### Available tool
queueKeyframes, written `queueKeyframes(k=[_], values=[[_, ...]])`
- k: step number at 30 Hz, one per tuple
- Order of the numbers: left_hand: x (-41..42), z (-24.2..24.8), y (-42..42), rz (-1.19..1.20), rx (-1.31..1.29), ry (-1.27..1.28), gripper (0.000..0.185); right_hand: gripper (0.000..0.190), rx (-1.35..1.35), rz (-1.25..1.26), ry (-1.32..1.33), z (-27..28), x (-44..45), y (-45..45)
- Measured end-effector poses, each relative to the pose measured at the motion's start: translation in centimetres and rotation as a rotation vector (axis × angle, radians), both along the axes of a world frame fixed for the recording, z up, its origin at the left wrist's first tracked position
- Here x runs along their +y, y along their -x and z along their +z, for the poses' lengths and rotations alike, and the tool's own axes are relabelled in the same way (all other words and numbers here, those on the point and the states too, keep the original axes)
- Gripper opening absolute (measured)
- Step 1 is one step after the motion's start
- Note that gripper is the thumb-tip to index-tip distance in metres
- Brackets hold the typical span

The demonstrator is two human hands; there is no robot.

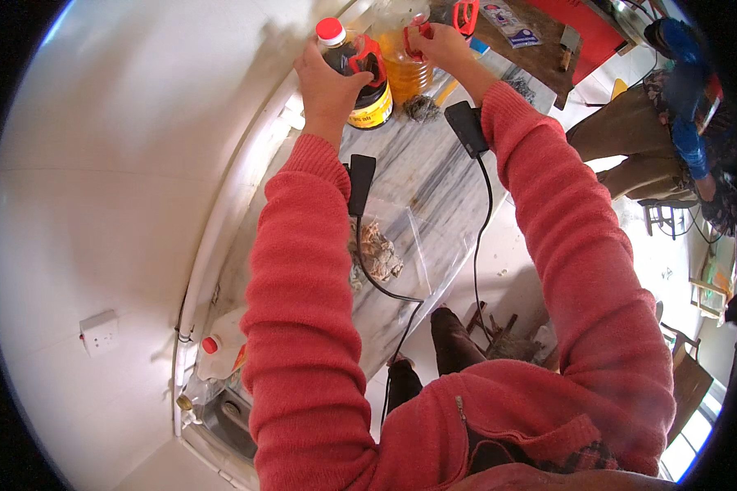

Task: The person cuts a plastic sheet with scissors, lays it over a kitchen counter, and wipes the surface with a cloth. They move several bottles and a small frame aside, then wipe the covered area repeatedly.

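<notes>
Both my arms, in red knitted sleeves, reach to the far end of a grey-veined marble counter [430, 172]. My left hand [331, 77] is around the upper part of a dark soy-sauce-type jug [371, 110] with a red cap, red handle and yellow label. On the red handle of a clear ribbed plastic jug of yellow oil [408, 73] my right hand [439, 46] is closed. The two jugs stand side by side near the wall. A steel-wool scrubber [422, 108] lies in front of the oil jug. Each wrist carries a black device with a cable.
Clear plastic with crumpled brownish material [378, 251] lies on the counter. A white jug [221, 347] stands near a sink [236, 417]. Beyond the counter, a cleaver [568, 46] rests on a brown board [534, 37]. Another person [626, 135] is at the right. Cables hang beside the counter.
</notes>
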State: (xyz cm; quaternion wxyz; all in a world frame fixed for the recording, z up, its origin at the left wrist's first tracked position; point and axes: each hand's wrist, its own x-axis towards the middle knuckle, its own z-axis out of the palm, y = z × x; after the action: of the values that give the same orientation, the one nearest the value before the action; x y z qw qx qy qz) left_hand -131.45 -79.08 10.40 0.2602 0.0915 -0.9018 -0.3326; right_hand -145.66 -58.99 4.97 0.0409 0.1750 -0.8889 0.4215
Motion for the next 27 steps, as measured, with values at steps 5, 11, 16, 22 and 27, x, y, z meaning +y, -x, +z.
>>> queueKeyframes(k=[5, 11, 16, 22, 27], values=[[-0.1, -1.3, -0.2, 0.033, 0.145, -0.098, 0.088, 0.057, -0.077, 0.0, 0.08, 0.0, -0.4, -0.1], [0.8, 0.9, -0.6, -0.001, 0.181, -0.055, 0.09, 0.034, -0.122, 0.058, 0.109, -0.7, -1.3, -0.4], [0.2, 2.2, 1.7, 0.045, 0.02, -0.01, 0.081, 0.033, -0.06, 0.024, 0.127, -1.8, -1.5, -0.4], [0.7, 0.1, 0.7, 0.013, 0.148, -0.041, 0.069, 0.043, 0.002, -0.045, 0.098, -2.4, -1.4, -0.6], [-1.5, 0.5, -5.3, 0.095, 0.233, -0.306, 0.065, 0.061, -0.033, -0.116, -0.011, -2.5, -1.7, -0.7]])
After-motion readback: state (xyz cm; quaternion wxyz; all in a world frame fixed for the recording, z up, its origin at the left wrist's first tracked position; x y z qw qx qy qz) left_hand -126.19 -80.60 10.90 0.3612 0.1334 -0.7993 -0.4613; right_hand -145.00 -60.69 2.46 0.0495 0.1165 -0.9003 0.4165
